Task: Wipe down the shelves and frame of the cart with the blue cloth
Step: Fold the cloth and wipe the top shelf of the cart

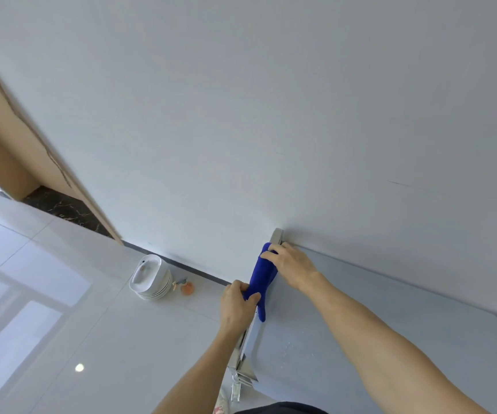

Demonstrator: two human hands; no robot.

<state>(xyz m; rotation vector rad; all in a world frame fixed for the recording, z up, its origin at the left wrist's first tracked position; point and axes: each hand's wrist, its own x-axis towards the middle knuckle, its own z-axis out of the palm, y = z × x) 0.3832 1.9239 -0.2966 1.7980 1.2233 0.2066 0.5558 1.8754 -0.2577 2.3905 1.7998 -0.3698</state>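
blue cloth (261,279) draped over cart (360,339) rail, left hand (238,303) and right hand (293,268) gripping its ends

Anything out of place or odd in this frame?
Yes: a stack of white ceramic dishes and a small orange pump bottle lying tipped sit on the glossy tiled floor against the wall, left of the cart, not on a shelf.

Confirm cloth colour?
Deep blue, plain. The cloth shows clearly in the head view, gripped by the left hand and right hand.
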